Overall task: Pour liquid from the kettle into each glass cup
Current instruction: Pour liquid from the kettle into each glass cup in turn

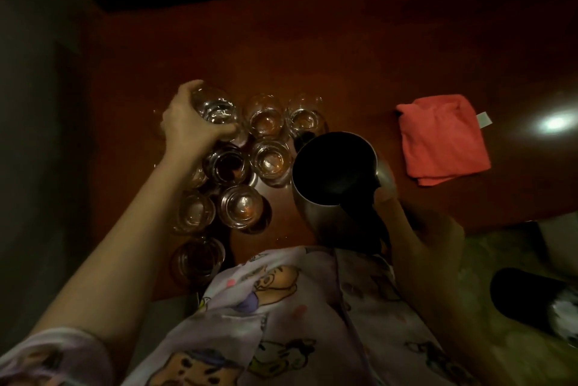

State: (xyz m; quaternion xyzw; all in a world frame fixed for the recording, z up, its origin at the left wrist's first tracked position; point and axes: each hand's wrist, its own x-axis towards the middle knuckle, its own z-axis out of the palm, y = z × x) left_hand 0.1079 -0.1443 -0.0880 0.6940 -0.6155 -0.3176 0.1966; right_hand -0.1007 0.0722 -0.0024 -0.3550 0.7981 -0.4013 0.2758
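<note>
My left hand (pixel 190 123) reaches out over the cluster of glass cups and grips the far-left cup (pixel 219 110) from above and from its left side, fingers curled round its wall, thumb hooked over the near rim. That cup looks tilted toward me, with clear liquid glinting inside it.

My right hand (pixel 416 229) holds the kettle (pixel 334 166) by its dark handle (pixel 372 220), fingers wrapped round the grip and the thumb lying up along it toward the rim. The kettle is a steel pot with its lid off, and its open mouth shows only darkness. It sits just to the right of the cups; whether its base rests on the surface or hangs just above it, I cannot tell.

The remaining cups stand upright on the dark reddish surface (pixel 344 57) between my two hands and under my left forearm: two in the far row (pixel 266 116) (pixel 305 115), two in the next (pixel 226 163) (pixel 270 160), two nearer (pixel 195 210) (pixel 242 204), and one closest to my body (pixel 198 256). Several of them touch or nearly touch each other.

Well to the right of the kettle lies a folded pink cloth (pixel 444 138).
</note>
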